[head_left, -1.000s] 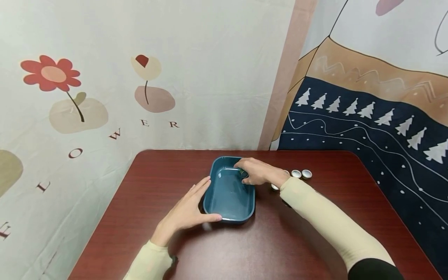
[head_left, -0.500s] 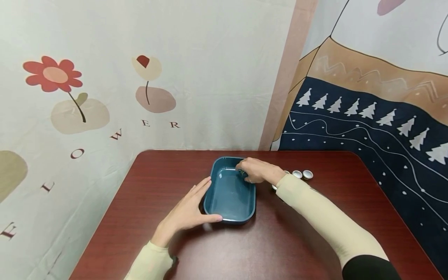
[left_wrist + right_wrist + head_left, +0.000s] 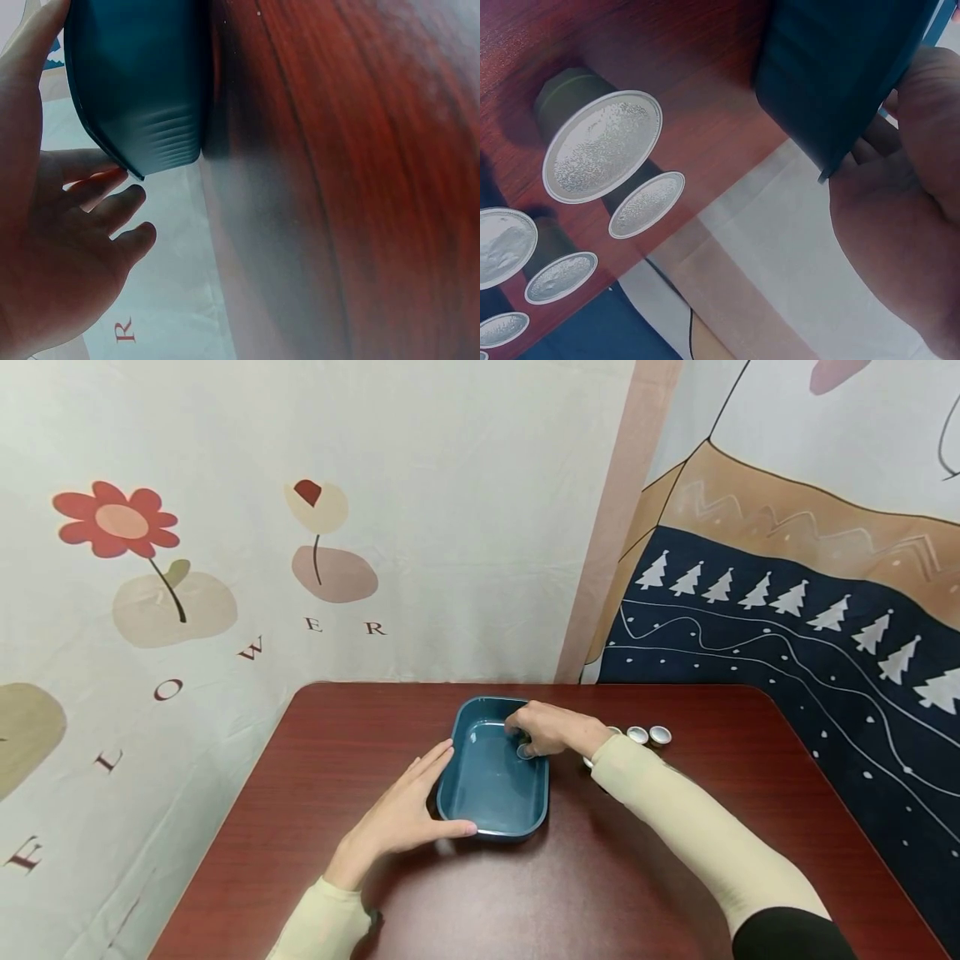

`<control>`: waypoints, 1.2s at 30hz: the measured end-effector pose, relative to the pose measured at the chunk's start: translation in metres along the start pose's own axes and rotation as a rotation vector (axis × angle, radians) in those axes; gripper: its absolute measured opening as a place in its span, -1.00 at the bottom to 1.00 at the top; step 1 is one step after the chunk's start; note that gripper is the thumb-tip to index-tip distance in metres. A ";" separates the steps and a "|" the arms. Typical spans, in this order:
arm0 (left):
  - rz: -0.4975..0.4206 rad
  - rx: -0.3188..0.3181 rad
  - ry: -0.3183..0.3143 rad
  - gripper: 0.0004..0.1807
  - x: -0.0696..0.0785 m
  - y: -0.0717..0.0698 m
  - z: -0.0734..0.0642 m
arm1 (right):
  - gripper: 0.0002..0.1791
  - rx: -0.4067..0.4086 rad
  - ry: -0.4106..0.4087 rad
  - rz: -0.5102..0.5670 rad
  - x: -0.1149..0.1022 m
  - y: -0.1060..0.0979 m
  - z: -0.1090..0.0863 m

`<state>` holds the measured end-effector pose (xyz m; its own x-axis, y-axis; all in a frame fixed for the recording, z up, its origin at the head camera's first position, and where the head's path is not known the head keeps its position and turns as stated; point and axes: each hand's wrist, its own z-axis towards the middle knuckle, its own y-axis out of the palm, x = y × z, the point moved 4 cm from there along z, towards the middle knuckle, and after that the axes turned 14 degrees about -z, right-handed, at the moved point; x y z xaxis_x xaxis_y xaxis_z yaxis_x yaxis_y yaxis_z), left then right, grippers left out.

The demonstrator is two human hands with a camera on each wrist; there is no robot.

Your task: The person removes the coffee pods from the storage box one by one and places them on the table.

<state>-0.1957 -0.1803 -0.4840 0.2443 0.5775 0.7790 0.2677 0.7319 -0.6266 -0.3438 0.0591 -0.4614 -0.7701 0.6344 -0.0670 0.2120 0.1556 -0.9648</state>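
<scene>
A blue rectangular baking dish (image 3: 491, 785) stands on the table, and its bottom looks bare away from the right hand. My left hand (image 3: 401, 802) rests against its near left corner, fingers straight along the left side and thumb on the front rim. The left wrist view shows those fingertips at the rim of the dish (image 3: 135, 90). Inside the far right part, my right hand (image 3: 551, 728) pinches a small coffee capsule (image 3: 525, 751), whose pale round lid shows below the fingers. In the right wrist view the dish wall hides the fingertips and this capsule.
Several foil-lidded coffee capsules (image 3: 660, 736) stand lid up on the table right of the dish, partly behind the right forearm. The nearest capsule (image 3: 604, 146) looms large in the right wrist view. A printed curtain (image 3: 450, 527) hangs behind the reddish wooden table (image 3: 337, 718).
My right hand has shifted slightly right within the dish. The capsule sits lower, and its pale lid now shows where a dark side showed before. My left hand has stayed in place.
</scene>
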 end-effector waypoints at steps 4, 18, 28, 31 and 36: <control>-0.001 0.000 -0.003 0.46 0.000 0.000 0.000 | -0.55 -0.011 0.002 -0.022 0.000 0.001 0.000; -0.009 0.003 -0.001 0.45 0.001 -0.001 -0.001 | -0.77 -0.021 -0.001 -0.016 -0.003 0.003 0.003; -0.007 0.001 0.006 0.44 0.000 -0.001 0.000 | -0.84 0.035 -0.023 0.143 -0.001 -0.004 -0.003; -0.006 0.001 0.006 0.45 -0.001 -0.001 0.000 | -0.80 0.051 -0.020 0.198 0.001 -0.004 -0.004; -0.008 0.000 0.002 0.45 -0.001 -0.001 0.001 | -0.75 0.120 -0.003 0.275 0.004 -0.005 -0.009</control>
<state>-0.1973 -0.1811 -0.4839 0.2444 0.5709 0.7838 0.2700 0.7363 -0.6205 -0.3424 0.0677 -0.4544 -0.6956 0.6378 -0.3307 0.3406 -0.1126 -0.9334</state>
